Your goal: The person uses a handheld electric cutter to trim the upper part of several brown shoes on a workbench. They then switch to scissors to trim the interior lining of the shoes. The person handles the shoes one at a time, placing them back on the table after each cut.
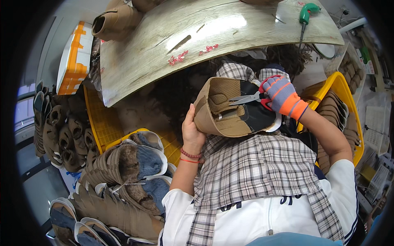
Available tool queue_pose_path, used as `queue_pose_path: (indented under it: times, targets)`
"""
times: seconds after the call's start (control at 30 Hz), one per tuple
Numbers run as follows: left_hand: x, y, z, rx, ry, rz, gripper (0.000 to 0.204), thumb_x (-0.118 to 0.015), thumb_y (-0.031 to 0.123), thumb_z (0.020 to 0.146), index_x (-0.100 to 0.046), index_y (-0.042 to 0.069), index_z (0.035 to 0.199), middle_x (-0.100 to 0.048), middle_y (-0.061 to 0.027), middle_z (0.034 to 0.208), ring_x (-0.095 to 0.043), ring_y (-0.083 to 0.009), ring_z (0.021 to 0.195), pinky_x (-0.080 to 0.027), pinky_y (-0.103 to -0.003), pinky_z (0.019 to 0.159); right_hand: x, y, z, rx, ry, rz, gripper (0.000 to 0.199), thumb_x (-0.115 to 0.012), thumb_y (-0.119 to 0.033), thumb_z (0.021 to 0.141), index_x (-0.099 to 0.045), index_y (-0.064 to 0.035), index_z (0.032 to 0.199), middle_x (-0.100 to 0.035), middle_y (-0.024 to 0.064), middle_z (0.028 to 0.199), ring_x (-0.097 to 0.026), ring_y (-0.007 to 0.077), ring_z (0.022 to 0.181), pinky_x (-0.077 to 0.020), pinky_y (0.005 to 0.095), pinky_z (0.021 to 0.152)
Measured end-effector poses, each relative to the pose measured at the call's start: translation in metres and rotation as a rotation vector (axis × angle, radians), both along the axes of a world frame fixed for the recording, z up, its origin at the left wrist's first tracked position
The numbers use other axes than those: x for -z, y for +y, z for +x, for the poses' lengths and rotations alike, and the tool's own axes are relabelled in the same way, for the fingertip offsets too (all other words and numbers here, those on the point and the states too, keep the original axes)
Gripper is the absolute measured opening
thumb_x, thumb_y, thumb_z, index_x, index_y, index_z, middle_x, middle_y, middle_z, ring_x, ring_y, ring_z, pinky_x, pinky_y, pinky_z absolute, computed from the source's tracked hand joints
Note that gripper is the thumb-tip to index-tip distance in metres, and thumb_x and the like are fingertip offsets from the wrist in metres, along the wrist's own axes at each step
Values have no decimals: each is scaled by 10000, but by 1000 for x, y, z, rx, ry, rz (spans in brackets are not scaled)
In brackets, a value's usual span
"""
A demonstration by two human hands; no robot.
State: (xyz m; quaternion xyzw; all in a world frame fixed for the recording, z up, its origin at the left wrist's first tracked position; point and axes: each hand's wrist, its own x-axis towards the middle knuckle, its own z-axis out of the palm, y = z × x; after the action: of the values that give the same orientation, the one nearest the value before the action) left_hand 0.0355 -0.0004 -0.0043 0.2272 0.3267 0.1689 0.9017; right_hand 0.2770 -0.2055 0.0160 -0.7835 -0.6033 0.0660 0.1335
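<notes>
My left hand [193, 130] grips the side of a tan shoe upper [213, 123], held tilted above my lap with its opening toward me. Tan quilted lining and a black lining show inside it. My right hand [283, 94], in a grey and orange striped glove, is closed around the red handles of a pair of scissors [251, 98]. The scissor blades point left into the upper's opening, over the lining. Whether the blades touch the material, I cannot tell.
A pale wood-patterned table [221, 28] curves across the top, with a green-handled tool [305, 18] and a tan shoe [117, 22] on it. Stacked fur-lined uppers [135, 168] fill the lower left. Yellow crates [104, 123] stand on both sides; a white box [74, 61] is far left.
</notes>
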Motion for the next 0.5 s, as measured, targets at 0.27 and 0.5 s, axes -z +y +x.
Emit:
queue_pose_path:
  times: [0.27, 0.5]
  targets:
    - [5, 0, -3, -8, -47, -9, 410, -415, 314, 1022, -546, -7, 1242, -621, -108, 1197, -612, -217, 1066, -489, -352, 937, 5, -21, 9, 65, -11, -34, 321, -755, -214, 646, -599, -124, 912, -610, 70, 872, -597, 291, 839, -461, 380, 742]
    - [-9, -5, 1, -41, 22, -14, 363, -443, 304, 1012, -592, 15, 1175, -662, -86, 1098, -620, -199, 981, -487, -335, 899, -15, 10, -5, -20, -86, 19, 327, -770, -278, 650, -625, -124, 898, -615, 79, 895, -603, 275, 874, -461, 387, 755]
